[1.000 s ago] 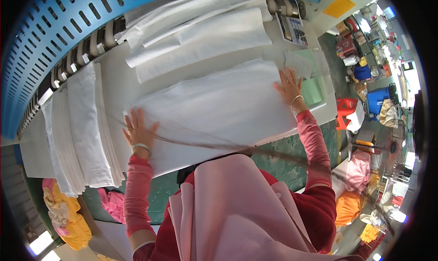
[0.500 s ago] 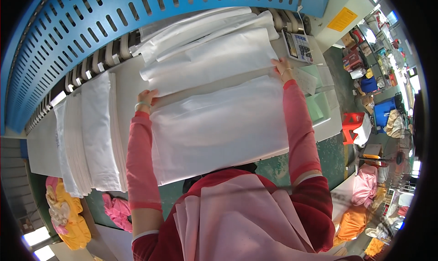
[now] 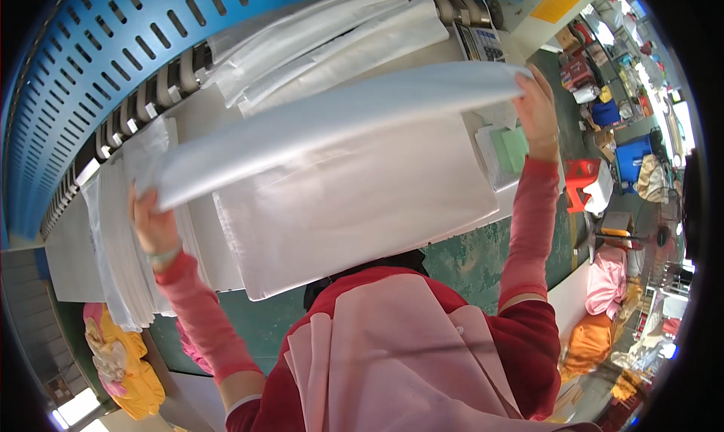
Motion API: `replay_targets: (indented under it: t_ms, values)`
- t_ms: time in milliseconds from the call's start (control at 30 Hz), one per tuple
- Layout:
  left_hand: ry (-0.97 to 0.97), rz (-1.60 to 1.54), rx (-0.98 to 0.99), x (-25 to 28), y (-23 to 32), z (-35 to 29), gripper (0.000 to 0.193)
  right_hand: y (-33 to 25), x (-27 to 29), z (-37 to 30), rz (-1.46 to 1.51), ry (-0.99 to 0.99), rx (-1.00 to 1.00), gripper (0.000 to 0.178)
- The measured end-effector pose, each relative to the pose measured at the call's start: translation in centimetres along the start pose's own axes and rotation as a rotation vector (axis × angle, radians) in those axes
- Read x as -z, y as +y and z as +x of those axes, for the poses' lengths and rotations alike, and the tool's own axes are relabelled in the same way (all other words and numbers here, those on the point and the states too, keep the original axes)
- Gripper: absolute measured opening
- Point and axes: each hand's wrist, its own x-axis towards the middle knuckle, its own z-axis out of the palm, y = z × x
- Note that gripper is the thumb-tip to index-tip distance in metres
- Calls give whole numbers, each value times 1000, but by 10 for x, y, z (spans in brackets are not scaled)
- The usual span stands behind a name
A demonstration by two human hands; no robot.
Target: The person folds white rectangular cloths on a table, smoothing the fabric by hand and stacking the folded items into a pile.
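A folded white cloth is stretched between my two hands, lifted above the table and blurred by motion. My left hand is closed on its left end, beside the stacked white cloths. The opposite end is pinched in my right hand, near the calculator. Below it another flat white cloth lies across the middle of the table, close to my body. More white cloth lies in loose folds behind, against the row of grey belts.
A blue slotted guard arches over the grey belts at the far side. Pale green sheets lie at the table's right end. Beyond stands a red stool. Yellow cloth is heaped low on the left.
Both hands have spread apart and raised the white cloth off the table. My left hand went left and nearer, my right hand right and slightly up. The flat cloth beneath is more exposed.
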Motion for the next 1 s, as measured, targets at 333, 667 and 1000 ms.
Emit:
replay_targets:
  t_ms: [333,667,1000]
  values:
    - [-125,1249,377,45,-41,-176,76,94,90,-178,-1133,-65,-229,25]
    - [-782,1650,-425,-90,-72,-118,74,102,-45,-118,-1379,-559,378,63]
    - [-292,2052,-142,8,-140,-31,71,134,61,-80,-1805,-207,-117,66]
